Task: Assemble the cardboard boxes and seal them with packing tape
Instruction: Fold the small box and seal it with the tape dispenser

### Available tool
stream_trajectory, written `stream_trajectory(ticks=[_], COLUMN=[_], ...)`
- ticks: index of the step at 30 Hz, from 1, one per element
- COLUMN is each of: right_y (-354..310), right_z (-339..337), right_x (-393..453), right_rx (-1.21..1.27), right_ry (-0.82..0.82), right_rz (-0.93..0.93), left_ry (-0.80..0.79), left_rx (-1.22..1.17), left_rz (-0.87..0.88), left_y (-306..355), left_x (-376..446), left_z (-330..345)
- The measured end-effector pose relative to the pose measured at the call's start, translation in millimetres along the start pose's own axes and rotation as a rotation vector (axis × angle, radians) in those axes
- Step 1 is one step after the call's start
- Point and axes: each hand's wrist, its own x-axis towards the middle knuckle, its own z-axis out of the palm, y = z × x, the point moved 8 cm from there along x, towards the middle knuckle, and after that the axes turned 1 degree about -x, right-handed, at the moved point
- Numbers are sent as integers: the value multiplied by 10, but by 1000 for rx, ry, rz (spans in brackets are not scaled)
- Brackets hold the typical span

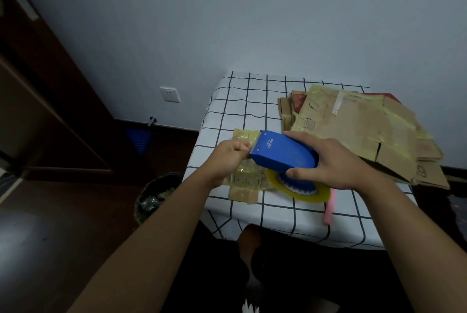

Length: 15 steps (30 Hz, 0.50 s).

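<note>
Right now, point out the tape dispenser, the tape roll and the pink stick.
tape dispenser (283, 154), head view, blue top cover.
tape roll (307, 195), head view, yellow outer rim.
pink stick (330, 207), head view, middle of its length.

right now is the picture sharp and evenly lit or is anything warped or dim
Head view: dim, bluish light; the floor and wooden door at left sink into shadow. Wide-angle warp bends the checked tablecloth lines. The blue tape dispenser and both hands look sharp; its logo stays readable.

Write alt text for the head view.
The right hand grips a blue tape dispenser while the left hand pinches the tape end at its blade, above a small flattened box on a checked table. Flat cardboard is stacked behind.
</note>
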Motion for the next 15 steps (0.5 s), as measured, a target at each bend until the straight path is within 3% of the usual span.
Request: stream_trajectory(ticks=[15], right_y=[177], right_z=[-10], right_x=[22], right_rx=[-82], right_ry=[-129], right_rz=[78], left_ry=[221], left_rx=[-179], left_rz=[-40], left_y=[-142], left_x=[-106], left_z=[-228])
